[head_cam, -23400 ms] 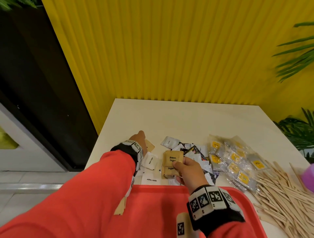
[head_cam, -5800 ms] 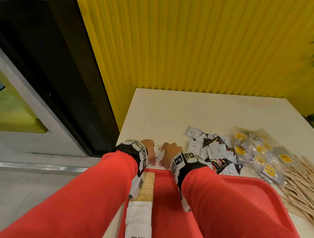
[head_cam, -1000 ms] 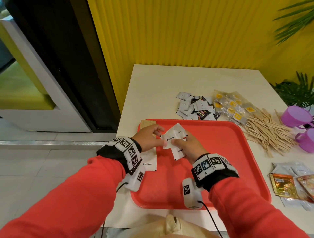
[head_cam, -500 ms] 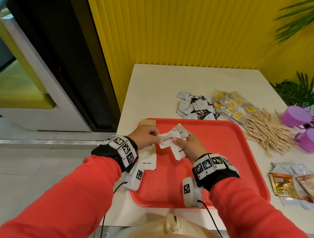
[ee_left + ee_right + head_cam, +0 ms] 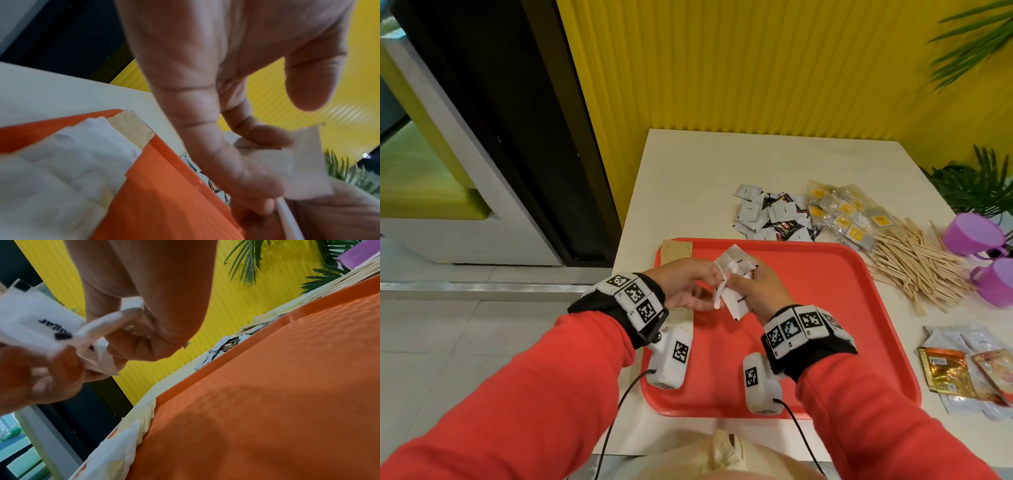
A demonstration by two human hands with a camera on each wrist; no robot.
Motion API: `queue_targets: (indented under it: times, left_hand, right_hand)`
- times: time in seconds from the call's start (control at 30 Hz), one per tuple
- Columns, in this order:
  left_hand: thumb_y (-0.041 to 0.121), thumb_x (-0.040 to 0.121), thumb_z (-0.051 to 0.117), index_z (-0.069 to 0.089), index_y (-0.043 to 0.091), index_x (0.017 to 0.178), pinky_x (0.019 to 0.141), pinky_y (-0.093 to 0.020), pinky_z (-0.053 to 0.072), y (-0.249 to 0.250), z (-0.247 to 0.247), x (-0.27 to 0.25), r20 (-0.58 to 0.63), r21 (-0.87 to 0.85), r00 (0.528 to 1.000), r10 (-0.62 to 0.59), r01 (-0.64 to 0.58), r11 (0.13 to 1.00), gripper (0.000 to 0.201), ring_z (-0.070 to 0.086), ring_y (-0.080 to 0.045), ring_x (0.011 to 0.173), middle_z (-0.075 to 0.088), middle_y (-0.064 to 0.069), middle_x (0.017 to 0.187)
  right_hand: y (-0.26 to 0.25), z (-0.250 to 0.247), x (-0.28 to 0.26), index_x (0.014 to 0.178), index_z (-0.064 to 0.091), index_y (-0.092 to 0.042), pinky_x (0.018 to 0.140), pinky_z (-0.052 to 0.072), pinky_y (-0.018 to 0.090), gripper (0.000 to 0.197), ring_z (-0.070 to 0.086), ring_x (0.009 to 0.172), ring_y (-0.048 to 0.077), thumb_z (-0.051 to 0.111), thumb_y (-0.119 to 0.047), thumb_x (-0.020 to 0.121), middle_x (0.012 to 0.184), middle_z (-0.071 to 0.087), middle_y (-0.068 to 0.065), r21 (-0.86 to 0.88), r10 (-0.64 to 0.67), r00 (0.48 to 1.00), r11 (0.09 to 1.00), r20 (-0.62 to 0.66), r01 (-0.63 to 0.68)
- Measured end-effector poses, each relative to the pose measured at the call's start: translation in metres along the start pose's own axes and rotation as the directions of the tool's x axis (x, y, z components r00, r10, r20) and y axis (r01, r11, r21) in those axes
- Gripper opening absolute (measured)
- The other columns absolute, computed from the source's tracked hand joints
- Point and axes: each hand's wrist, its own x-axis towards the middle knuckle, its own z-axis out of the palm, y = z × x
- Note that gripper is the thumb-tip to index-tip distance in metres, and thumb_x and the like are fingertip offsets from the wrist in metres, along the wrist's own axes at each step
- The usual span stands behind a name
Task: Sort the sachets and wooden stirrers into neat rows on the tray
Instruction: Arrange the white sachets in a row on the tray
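Above the red tray [image 5: 825, 308], my right hand [image 5: 760, 291] holds a small bunch of white sugar sachets [image 5: 736, 267]. My left hand [image 5: 688, 287] pinches one white sachet [image 5: 720, 294] at the edge of that bunch. In the left wrist view the left fingers [image 5: 226, 162] press on a white sachet [image 5: 304, 162]. The right wrist view shows the white sachets [image 5: 41, 324] between both hands. A row of white sachets [image 5: 61, 162] and brown sachets [image 5: 676, 250] lies along the tray's left edge. Wooden stirrers [image 5: 914, 267] lie heaped on the table to the right.
Behind the tray lie a pile of white and black coffee sachets [image 5: 770, 216] and clear packets with yellow labels [image 5: 849, 216]. Two purple cups [image 5: 976, 236] stand at the right. Foil packets [image 5: 969, 373] lie near the right front. The table's left edge borders a dark doorway.
My left hand has drawn one white sachet down and left out of the bunch in my right hand. Both hands stayed over the tray's left part.
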Motion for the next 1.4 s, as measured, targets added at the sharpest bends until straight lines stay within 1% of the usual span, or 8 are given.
queue_targets:
  times: [0.17,0.43,0.6,0.7,0.83,1.0,1.17,1.4]
  left_hand:
    - [-0.01,0.087,0.045,0.055,0.013,0.072,0.058,-0.02,0.048,0.0,-0.003,0.005,-0.165,0.086,0.984,0.069,-0.055,0.995,0.029,0.053,-0.011,0.058,0.054,-0.005,0.072]
    - [-0.016,0.075,0.06,0.044,0.02,0.106,0.051,-0.024,0.037,-0.007,-0.032,0.002,-0.294,0.296,0.954,0.064,0.027,0.955,0.05,0.046,-0.016,0.06,0.049,-0.005,0.075]
    - [0.005,0.069,0.077,0.057,0.018,0.103,0.06,-0.02,0.041,-0.018,-0.039,0.0,-0.266,0.711,0.964,-0.017,0.208,0.672,0.042,0.052,-0.013,0.078,0.056,0.0,0.09]
    - [0.014,0.075,0.075,0.064,0.01,0.111,0.062,-0.014,0.039,-0.027,-0.032,-0.001,-0.226,0.891,0.972,-0.066,0.233,0.39,0.037,0.053,-0.011,0.089,0.06,0.002,0.099]
    - [0.014,0.081,0.07,0.065,0.011,0.114,0.078,-0.02,0.043,-0.037,-0.027,0.002,-0.234,0.946,0.972,0.012,0.225,0.234,0.034,0.059,-0.016,0.106,0.064,-0.001,0.117]
    - [0.013,0.077,0.073,0.069,0.012,0.103,0.066,-0.016,0.042,-0.04,-0.028,0.007,-0.211,0.956,0.975,0.073,0.19,0.225,0.026,0.053,-0.008,0.085,0.067,0.0,0.104]
    - [0.012,0.072,0.076,0.052,0.025,0.062,0.056,-0.014,0.038,-0.047,-0.029,0.012,-0.205,0.963,0.973,0.104,0.182,0.197,0.029,0.053,-0.009,0.074,0.049,0.014,0.065]
    - [0.02,0.072,0.075,0.052,0.025,0.076,0.069,-0.022,0.042,-0.043,-0.029,0.009,-0.194,0.963,0.969,0.151,0.158,0.22,0.024,0.05,-0.011,0.08,0.049,0.013,0.076]
  right_hand:
    - [-0.002,0.0,-0.001,0.113,0.055,-0.002,0.069,0.05,0.031,0.033,0.062,0.075,0.02,0.064,0.003,0.082,0.086,0.064,0.006,0.004,-0.001,1.0,1.0,-0.01,0.001]
    - [-0.001,-0.01,-0.003,0.106,0.057,-0.018,0.082,0.05,0.046,0.031,0.063,0.088,0.029,0.07,-0.008,0.079,0.094,0.064,0.008,-0.017,0.063,0.996,0.998,-0.067,-0.065]
    - [0.005,-0.01,-0.004,0.106,0.059,-0.016,0.084,0.05,0.059,0.048,0.066,0.098,0.038,0.071,-0.027,0.061,0.107,0.066,0.02,-0.075,0.11,0.988,0.99,-0.108,-0.118]
    - [0.005,-0.009,-0.006,0.1,0.06,-0.02,0.085,0.05,0.06,0.036,0.065,0.097,0.039,0.073,-0.024,0.067,0.106,0.067,0.022,-0.106,0.117,0.988,0.986,-0.103,-0.128]
    - [0.005,-0.009,-0.008,0.093,0.06,-0.023,0.087,0.05,0.058,0.02,0.064,0.099,0.041,0.07,-0.013,0.078,0.107,0.066,0.024,-0.122,0.122,0.987,0.983,-0.108,-0.135]
    - [0.007,-0.01,-0.008,0.102,0.06,-0.02,0.087,0.05,0.055,0.026,0.065,0.098,0.039,0.07,-0.016,0.078,0.106,0.067,0.022,-0.126,0.127,0.986,0.982,-0.107,-0.14]
    - [0.005,-0.01,-0.008,0.1,0.059,-0.017,0.076,0.051,0.041,0.018,0.064,0.078,0.026,0.065,-0.01,0.084,0.089,0.067,0.01,-0.111,0.152,0.985,0.981,-0.086,-0.161]
    - [0.005,-0.007,-0.007,0.101,0.057,-0.013,0.073,0.049,0.038,0.018,0.06,0.072,0.021,0.064,-0.014,0.085,0.081,0.063,0.003,-0.175,0.201,0.978,0.962,-0.063,-0.209]
